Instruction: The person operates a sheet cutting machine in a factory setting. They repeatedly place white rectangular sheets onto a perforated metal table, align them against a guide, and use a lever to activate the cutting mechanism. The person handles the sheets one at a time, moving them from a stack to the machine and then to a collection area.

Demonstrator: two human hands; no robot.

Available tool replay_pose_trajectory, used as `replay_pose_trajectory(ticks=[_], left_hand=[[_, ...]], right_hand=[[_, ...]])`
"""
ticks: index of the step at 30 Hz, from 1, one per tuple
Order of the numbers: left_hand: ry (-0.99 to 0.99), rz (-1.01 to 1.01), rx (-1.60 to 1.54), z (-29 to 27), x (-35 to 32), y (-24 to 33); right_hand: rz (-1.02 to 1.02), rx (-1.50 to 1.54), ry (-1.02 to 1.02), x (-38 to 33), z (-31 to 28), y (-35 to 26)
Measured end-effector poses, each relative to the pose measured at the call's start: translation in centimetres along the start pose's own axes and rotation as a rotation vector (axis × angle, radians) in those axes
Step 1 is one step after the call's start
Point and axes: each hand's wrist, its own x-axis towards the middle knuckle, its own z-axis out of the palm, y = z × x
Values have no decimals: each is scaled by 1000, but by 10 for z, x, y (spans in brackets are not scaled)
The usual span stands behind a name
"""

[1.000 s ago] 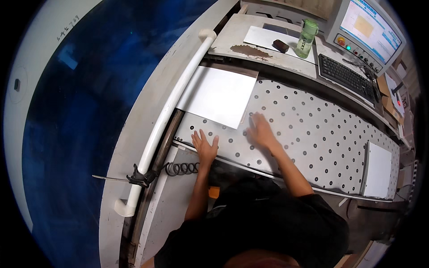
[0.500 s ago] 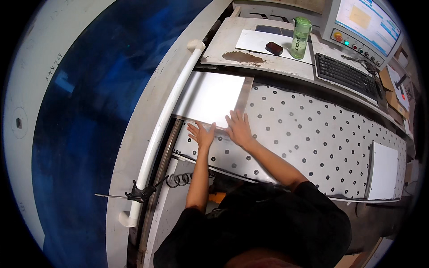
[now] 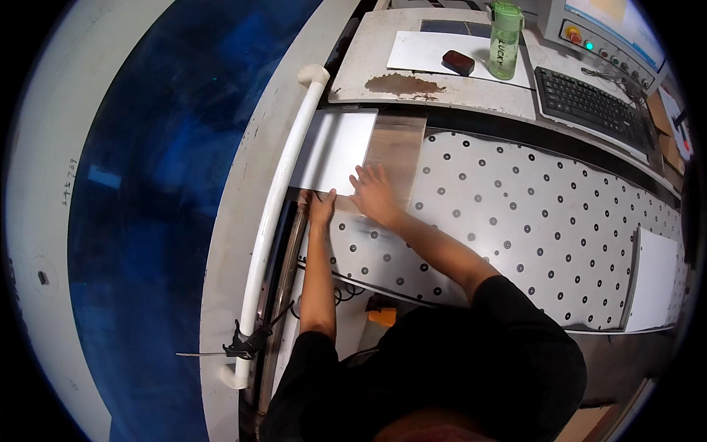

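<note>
— Dark studs dot the pale table (image 3: 515, 221) right across my feed, with a blue pane (image 3: 173, 162) filling the left. What's at the working end?

— White sheet (image 3: 331, 151), far left of the table! Its left side runs up to the white rail (image 3: 271, 221) in my view, and a brown panel (image 3: 398, 151) under it shows along its right and near edges.

— Call the contact for me!

— Right hand (image 3: 374, 193): palm down, fingers fanned apart, at the sheet's near right corner, partly over the brown. Left hand (image 3: 319, 210): thumb and fingers apart, tips at the near edge, sheet just beyond them. Whether either one presses, I can't tell from here.

— And around them?

— I've got a green bottle (image 3: 505, 44) and black keyboard (image 3: 593, 107) on the worn counter (image 3: 353, 81); a second white piece (image 3: 652, 280) lies well apart, at the table's right end.
</note>
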Motion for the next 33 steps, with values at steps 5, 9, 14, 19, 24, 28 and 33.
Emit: replay_pose_trajectory(ticks=[5,9,14,19,24,28,33], left_hand=[[-31,-73,-19,-5,14,5],[20,-90,57,-7,18,-12],[112,-155,-85,5,11,-10],[168,-8,-108,4,4,-29],[191,10,125,7,-6,-8],[176,16,150,4,-17,-4],[197,-8,185,6,-15,-4]], right_hand=[[-7,-72,-81,21,11,-3],[-35,-12,-126,27,10,0],[56,94,76,15,24,2],[67,136,-29,16,18,-1],[81,120,-56,20,25,5],[71,87,-114,18,22,1],[73,69,-136,20,16,-1]])
